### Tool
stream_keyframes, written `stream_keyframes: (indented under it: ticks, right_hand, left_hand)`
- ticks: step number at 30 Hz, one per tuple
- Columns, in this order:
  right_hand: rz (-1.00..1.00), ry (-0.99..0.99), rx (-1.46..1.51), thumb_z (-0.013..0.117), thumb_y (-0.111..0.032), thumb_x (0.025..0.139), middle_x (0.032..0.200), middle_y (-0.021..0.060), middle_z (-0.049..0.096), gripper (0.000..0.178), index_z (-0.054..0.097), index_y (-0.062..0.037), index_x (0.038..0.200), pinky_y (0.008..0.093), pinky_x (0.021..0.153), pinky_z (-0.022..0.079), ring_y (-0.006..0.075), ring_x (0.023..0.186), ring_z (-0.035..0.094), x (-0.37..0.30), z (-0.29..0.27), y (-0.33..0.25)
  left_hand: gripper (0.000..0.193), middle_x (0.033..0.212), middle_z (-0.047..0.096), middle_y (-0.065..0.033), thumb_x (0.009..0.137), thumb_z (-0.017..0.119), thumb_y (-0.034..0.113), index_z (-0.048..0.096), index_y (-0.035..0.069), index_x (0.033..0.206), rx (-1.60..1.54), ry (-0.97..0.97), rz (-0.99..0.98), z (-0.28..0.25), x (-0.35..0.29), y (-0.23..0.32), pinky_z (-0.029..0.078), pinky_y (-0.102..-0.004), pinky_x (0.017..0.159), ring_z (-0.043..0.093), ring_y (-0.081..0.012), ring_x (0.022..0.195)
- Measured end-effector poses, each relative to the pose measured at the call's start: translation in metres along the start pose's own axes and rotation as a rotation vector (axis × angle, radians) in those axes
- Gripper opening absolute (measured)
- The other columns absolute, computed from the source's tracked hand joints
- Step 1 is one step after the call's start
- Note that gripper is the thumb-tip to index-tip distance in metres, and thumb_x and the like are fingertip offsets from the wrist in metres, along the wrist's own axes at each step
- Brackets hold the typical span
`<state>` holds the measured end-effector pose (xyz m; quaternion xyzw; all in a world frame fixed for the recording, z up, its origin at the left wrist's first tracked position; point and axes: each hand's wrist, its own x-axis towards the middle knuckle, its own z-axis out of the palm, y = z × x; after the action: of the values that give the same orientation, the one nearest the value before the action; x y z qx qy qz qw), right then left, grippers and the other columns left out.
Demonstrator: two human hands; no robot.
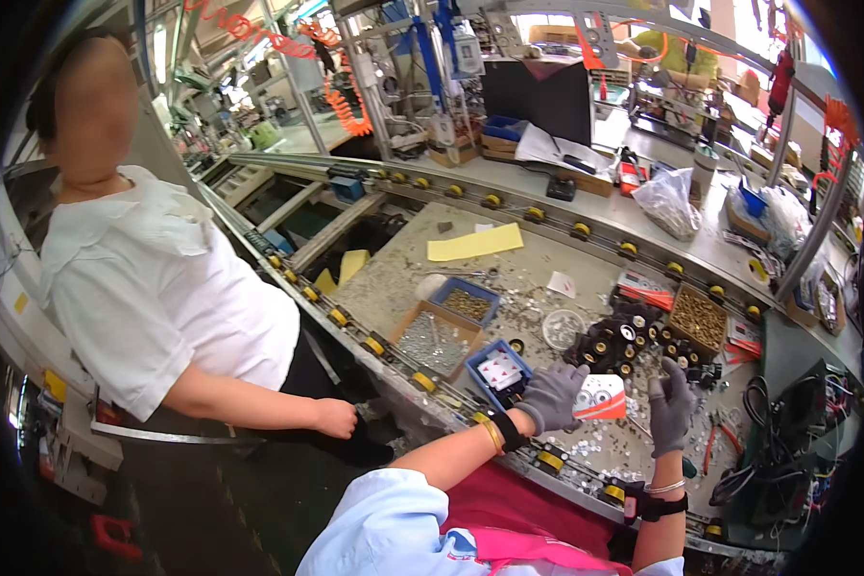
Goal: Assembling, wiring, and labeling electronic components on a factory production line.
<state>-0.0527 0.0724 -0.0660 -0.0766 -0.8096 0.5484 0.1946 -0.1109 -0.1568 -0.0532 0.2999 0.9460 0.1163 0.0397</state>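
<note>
My left hand, in a grey glove, grips a small white and red card by its left edge, above the workbench. My right hand, also gloved in grey, hovers just right of the card with fingers curled and thumb raised; whether it pinches a small part I cannot tell. Directly behind the card lies a pile of black round parts. A blue tray with more white and red cards sits to the left of my left hand.
A person in a white shirt stands at the left, a hand resting near the bench rail. On the bench are a box of silvery small parts, a blue bin, a box of brass parts, a yellow sheet and pliers.
</note>
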Motion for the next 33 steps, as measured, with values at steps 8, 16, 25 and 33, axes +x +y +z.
stream_keyframes:
  ticks: [8, 16, 25, 33]
  right_hand:
    - [0.515, -0.346, 0.545, 0.065, -0.016, 0.086, 0.09, 0.005, 0.063, 0.035, 0.056, -0.0061, 0.118, 0.0265, 0.043, 0.051, 0.0135, 0.063, 0.063, -0.025, 0.056, 0.061]
    - [0.473, -0.354, 0.565, 0.063, -0.013, 0.085, 0.083, 0.0049, 0.064, 0.033, 0.057, -0.004, 0.117, 0.0242, 0.04, 0.048, 0.0123, 0.055, 0.061, -0.019, 0.045, 0.063]
    - [0.122, -0.096, 0.616, 0.06, -0.01, 0.087, 0.104, 0.0084, 0.062, 0.039, 0.052, -0.0037, 0.124, 0.0258, 0.064, 0.054, 0.0126, 0.087, 0.061, -0.002, 0.035, 0.074]
    - [0.126, 0.123, 0.133, 0.067, -0.019, 0.079, 0.102, 0.0166, 0.06, 0.06, 0.044, -0.0049, 0.133, 0.0397, 0.083, 0.048, 0.0302, 0.089, 0.058, 0.01, 0.085, 0.089]
  left_hand:
    - [0.099, 0.113, 0.057, -0.0162, 0.064, 0.078, 0.048, 0.033, 0.025, 0.148, 0.137, -0.075, 0.121, 0.004, -0.015, 0.013, 0.043, -0.0405, 0.086, 0.056, -0.0329, 0.103]
    - [0.111, 0.119, 0.054, -0.0204, 0.063, 0.079, 0.052, 0.027, -0.001, 0.146, 0.024, -0.23, 0.048, 0.021, -0.001, 0.017, 0.045, -0.0401, 0.089, 0.056, -0.034, 0.104]
    - [0.116, 0.134, 0.047, -0.0275, 0.067, 0.076, 0.061, 0.02, 0.0, 0.147, -0.776, 0.061, -0.116, 0.034, 0.014, -0.024, 0.043, -0.0383, 0.099, 0.049, -0.0323, 0.124]
    - [0.037, 0.097, 0.066, -0.0086, 0.081, 0.068, 0.007, 0.057, 0.004, 0.117, -1.571, 0.152, -0.353, 0.091, 0.052, -0.054, 0.056, -0.0331, 0.068, 0.065, -0.0199, 0.078]
